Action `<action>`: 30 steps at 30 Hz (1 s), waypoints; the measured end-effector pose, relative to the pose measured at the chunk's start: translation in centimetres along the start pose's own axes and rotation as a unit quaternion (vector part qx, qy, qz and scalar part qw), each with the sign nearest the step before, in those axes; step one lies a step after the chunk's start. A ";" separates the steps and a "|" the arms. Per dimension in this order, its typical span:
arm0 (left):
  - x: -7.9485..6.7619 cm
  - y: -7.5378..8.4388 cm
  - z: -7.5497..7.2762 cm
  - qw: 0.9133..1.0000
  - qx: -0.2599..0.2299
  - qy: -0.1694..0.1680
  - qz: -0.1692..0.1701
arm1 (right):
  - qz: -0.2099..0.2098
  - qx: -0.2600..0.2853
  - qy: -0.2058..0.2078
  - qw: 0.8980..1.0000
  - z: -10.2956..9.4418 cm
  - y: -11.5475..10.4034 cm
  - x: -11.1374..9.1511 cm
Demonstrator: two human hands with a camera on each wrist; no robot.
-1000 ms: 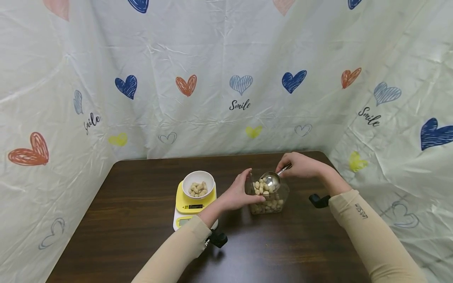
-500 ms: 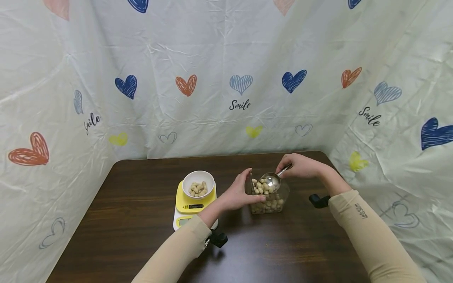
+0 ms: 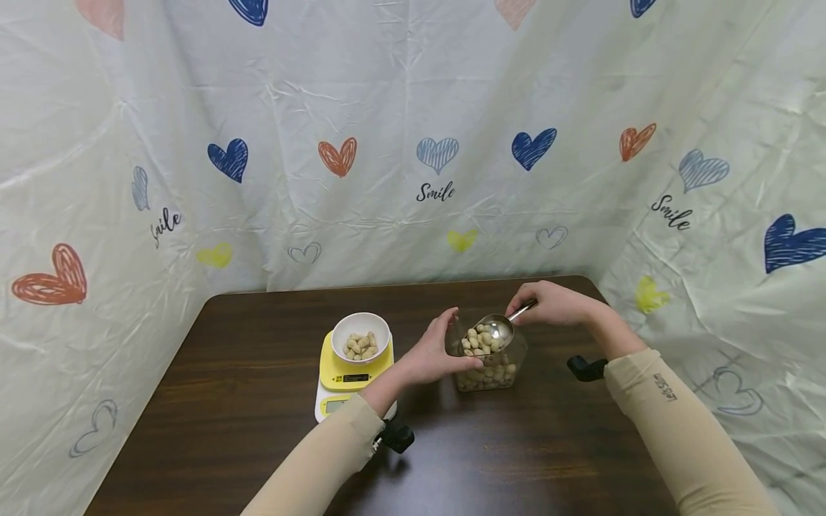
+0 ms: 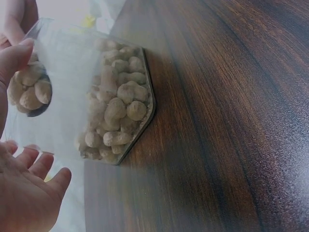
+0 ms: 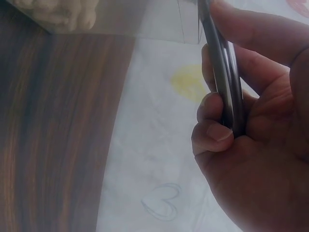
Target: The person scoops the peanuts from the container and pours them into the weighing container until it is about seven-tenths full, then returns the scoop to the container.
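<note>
1 scale (image 3: 334,375) with 1 white bowl (image 3: 344,335) on top, both left of the fingers of the left hand (image 3: 429,357); peanuts (image 3: 361,347) heaped, count unclear. Left hand: thumb and fingers spread wide, gripping 1 clear container (image 4: 67,101), more peanuts inside. 1 scoop (image 3: 502,328), cup within container, between both hands' fingers. Long axis diagonal: cup toward left thumb, handle up-right into curled fingers of right hand (image 3: 550,302).

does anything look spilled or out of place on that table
Nothing stands out: the visible peanuts are in the white bowl, clear container or metal scoop, and the bowl sits upright on the scale.
</note>
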State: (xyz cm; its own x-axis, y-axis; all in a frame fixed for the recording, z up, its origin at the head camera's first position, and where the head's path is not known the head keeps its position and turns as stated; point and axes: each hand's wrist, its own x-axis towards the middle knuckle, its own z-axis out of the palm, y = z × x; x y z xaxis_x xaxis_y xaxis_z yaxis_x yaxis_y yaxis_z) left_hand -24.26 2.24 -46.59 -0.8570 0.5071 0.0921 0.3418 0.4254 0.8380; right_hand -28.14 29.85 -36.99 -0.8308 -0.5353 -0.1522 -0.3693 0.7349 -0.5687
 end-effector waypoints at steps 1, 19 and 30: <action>0.0 0.0 0.0 1.000 0.001 0.000 0.000 | -0.001 0.000 0.002 1.000 0.0 0.0 -0.1; 0.0 -0.2 -0.1 1.000 -0.001 -0.004 -0.005 | -0.011 0.032 0.016 0.999 0.0 1.0 -0.3; -0.1 0.0 0.0 1.000 -0.003 -0.005 -0.007 | -0.008 0.036 0.006 0.999 0.0 1.4 -0.1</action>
State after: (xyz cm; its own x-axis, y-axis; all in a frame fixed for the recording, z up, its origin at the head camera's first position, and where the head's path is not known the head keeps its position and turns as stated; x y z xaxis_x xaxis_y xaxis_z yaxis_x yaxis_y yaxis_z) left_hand -24.20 2.22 -46.60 -0.8579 0.5084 0.0746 0.3274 0.4289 0.8420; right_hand -28.60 30.93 -37.81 -0.8294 -0.5425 -0.1333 -0.3526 0.6934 -0.6284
